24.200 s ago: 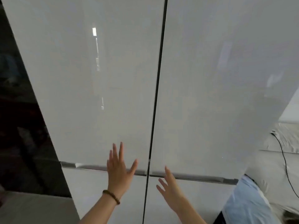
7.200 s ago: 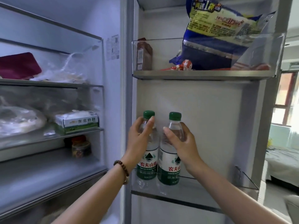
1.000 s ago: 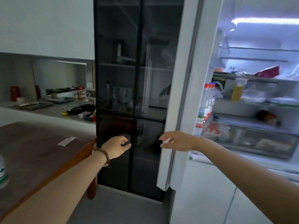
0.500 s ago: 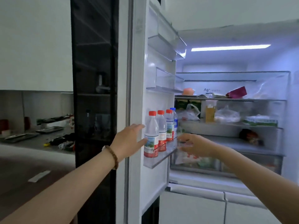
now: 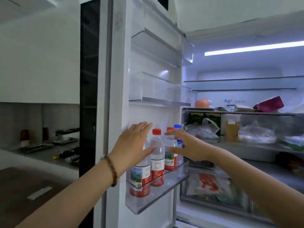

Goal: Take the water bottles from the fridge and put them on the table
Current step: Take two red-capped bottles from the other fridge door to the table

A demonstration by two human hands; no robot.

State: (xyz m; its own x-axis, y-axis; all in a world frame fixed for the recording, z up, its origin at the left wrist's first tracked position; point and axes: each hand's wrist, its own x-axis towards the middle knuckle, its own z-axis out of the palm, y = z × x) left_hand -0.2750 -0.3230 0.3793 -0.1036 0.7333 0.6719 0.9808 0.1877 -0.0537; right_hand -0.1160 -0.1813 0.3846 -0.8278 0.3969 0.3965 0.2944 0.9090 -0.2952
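Observation:
Several water bottles stand in a row in the lower clear door bin (image 5: 156,199) of the open left fridge door. The nearest bottle (image 5: 141,171) is half hidden behind my left hand. The second bottle (image 5: 157,155) and third bottle (image 5: 170,155) have red caps and red labels. A blue-capped bottle (image 5: 178,129) stands at the far end. My left hand (image 5: 134,145), fingers spread, lies against the nearest bottle. My right hand (image 5: 185,145) is open and reaches around the third bottle, fingers apart. Neither hand is closed on a bottle.
The fridge interior (image 5: 246,129) on the right holds bags and food on glass shelves. Two bare door bins (image 5: 156,89) sit above the bottles. A dark glass cabinet (image 5: 89,79) stands left of the door. A brown table (image 5: 24,195) and a cluttered counter (image 5: 49,145) lie at lower left.
Both hands have moved forward to the bottle row in the door bin. My left hand now covers the nearest bottle; my right hand has moved left to the third one. The view has come closer.

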